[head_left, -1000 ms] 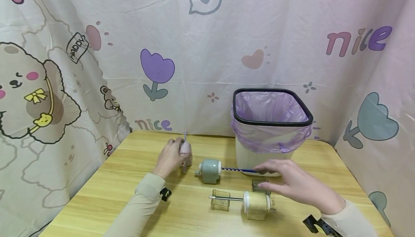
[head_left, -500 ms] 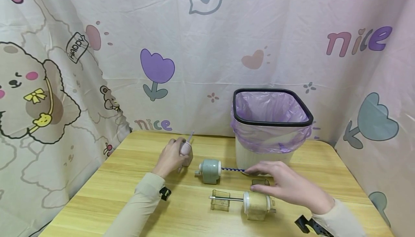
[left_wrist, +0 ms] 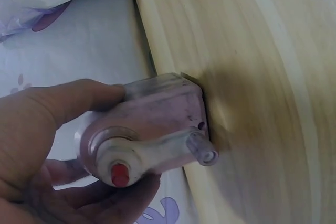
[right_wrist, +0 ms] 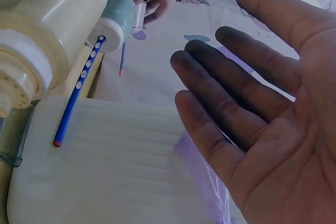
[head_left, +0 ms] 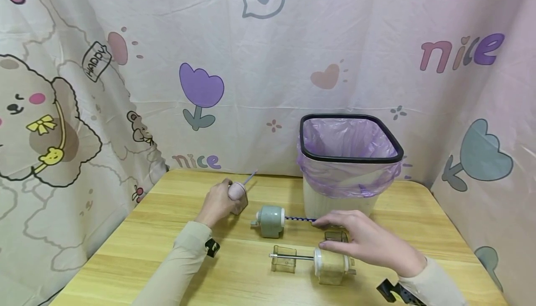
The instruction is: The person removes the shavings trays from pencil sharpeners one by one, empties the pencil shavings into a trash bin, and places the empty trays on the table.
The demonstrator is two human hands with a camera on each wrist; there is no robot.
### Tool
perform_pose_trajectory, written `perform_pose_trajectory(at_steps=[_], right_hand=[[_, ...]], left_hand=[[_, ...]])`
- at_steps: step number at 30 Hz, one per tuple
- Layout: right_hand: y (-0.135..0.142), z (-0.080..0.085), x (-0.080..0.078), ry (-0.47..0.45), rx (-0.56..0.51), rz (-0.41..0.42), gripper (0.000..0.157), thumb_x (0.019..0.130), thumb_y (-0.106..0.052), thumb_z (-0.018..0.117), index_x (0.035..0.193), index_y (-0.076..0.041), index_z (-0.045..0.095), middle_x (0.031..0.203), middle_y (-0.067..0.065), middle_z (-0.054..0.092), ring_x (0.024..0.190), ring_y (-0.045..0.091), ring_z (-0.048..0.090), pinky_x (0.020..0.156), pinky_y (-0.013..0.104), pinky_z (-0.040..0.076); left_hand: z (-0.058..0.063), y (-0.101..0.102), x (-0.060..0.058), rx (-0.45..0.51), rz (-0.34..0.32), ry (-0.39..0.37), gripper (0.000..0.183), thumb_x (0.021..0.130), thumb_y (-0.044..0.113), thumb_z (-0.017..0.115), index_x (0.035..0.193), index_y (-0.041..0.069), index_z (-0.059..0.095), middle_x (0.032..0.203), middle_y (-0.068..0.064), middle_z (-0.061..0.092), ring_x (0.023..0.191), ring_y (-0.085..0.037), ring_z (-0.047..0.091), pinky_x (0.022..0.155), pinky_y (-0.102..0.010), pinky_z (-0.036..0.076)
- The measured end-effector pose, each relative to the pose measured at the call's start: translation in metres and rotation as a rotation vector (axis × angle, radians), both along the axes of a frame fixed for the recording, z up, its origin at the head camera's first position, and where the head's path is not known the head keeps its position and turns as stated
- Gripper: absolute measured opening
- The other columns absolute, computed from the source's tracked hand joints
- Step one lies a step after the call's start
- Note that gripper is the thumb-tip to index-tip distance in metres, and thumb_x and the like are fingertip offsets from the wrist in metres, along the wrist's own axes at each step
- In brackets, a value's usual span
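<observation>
At the table's far left, my left hand (head_left: 215, 205) grips a pink crank pencil sharpener (head_left: 237, 193), thumb and fingers on opposite sides of its body. A thin pencil (head_left: 250, 177) sticks out of it, slanting up and right. The sharpener's crank and red knob (left_wrist: 119, 174) face the left wrist camera. My right hand (head_left: 368, 238) hovers with fingers extended, holding nothing. Near its fingertips is a blue dotted pencil (right_wrist: 76, 95), stuck in a green sharpener (head_left: 271, 221). Below that hand stands a yellow sharpener (head_left: 331, 266) with a dark pencil (head_left: 299, 256) in it.
A white bin (head_left: 351, 159) with a black rim and purple liner stands at the back right. One clear shavings tray (head_left: 283, 265) lies left of the yellow sharpener, another tray (head_left: 333, 236) behind it. Printed curtains (head_left: 268, 138) enclose the wooden table (head_left: 159, 231).
The pink sharpener has turned in my left hand, so its pencil now leans right instead of pointing straight away. My right hand has shifted left along the blue pencil, staying extended.
</observation>
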State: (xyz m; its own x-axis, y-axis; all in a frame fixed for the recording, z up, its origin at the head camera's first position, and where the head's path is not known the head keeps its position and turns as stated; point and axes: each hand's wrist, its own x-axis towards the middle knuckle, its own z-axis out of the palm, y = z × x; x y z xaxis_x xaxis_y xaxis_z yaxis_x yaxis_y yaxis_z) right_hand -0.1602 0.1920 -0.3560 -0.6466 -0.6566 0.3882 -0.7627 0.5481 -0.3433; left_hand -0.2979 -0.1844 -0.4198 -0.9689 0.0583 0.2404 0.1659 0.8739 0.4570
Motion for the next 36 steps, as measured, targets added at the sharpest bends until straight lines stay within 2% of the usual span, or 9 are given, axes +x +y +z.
perform_pose_trajectory(at_steps=[5, 11, 18, 27, 36], right_hand=[[-0.003, 0.001, 0.000, 0.010, 0.000, 0.011, 0.036, 0.094, -0.042, 0.067, 0.123, -0.019, 0.069, 0.120, -0.011, 0.071, 0.108, 0.009, 0.068, 0.092, 0.034, 0.059], [-0.005, 0.001, 0.000, -0.016, -0.012, 0.031, 0.035, 0.094, -0.040, 0.068, 0.123, -0.020, 0.069, 0.119, -0.008, 0.072, 0.108, 0.008, 0.068, 0.092, 0.032, 0.059], [-0.009, 0.000, -0.001, -0.049, -0.029, 0.044, 0.035, 0.094, -0.040, 0.068, 0.124, -0.021, 0.068, 0.118, -0.010, 0.072, 0.105, 0.005, 0.068, 0.090, 0.030, 0.059], [-0.014, 0.000, -0.003, -0.083, -0.043, 0.046, 0.038, 0.095, -0.041, 0.067, 0.124, -0.017, 0.068, 0.118, -0.010, 0.072, 0.104, 0.006, 0.068, 0.089, 0.031, 0.059], [-0.018, -0.001, -0.007, -0.072, -0.047, 0.035, 0.042, 0.094, -0.041, 0.068, 0.126, -0.013, 0.067, 0.119, -0.004, 0.073, 0.103, 0.007, 0.069, 0.090, 0.030, 0.059]], left_hand=[[-0.003, -0.006, -0.001, 0.054, 0.036, -0.024, 0.057, 0.075, 0.023, 0.086, 0.119, -0.002, 0.061, 0.101, -0.020, 0.070, 0.086, -0.033, 0.068, 0.075, -0.045, 0.060], [-0.003, -0.015, 0.003, 0.123, 0.041, 0.013, 0.057, 0.074, 0.027, 0.085, 0.119, 0.001, 0.063, 0.099, -0.017, 0.071, 0.083, -0.029, 0.067, 0.070, -0.040, 0.059], [0.014, -0.023, 0.015, 0.248, 0.000, -0.036, 0.064, 0.076, 0.029, 0.084, 0.130, 0.005, 0.059, 0.111, -0.018, 0.070, 0.089, -0.027, 0.068, 0.069, -0.033, 0.061], [0.042, -0.022, 0.035, 0.286, -0.082, 0.031, 0.060, 0.077, 0.039, 0.084, 0.126, 0.010, 0.064, 0.104, -0.008, 0.073, 0.086, -0.019, 0.066, 0.070, -0.029, 0.055], [0.059, -0.011, 0.051, 0.393, -0.183, 0.002, 0.062, 0.078, 0.038, 0.086, 0.130, 0.015, 0.063, 0.111, -0.006, 0.071, 0.094, -0.019, 0.066, 0.075, -0.031, 0.058]])
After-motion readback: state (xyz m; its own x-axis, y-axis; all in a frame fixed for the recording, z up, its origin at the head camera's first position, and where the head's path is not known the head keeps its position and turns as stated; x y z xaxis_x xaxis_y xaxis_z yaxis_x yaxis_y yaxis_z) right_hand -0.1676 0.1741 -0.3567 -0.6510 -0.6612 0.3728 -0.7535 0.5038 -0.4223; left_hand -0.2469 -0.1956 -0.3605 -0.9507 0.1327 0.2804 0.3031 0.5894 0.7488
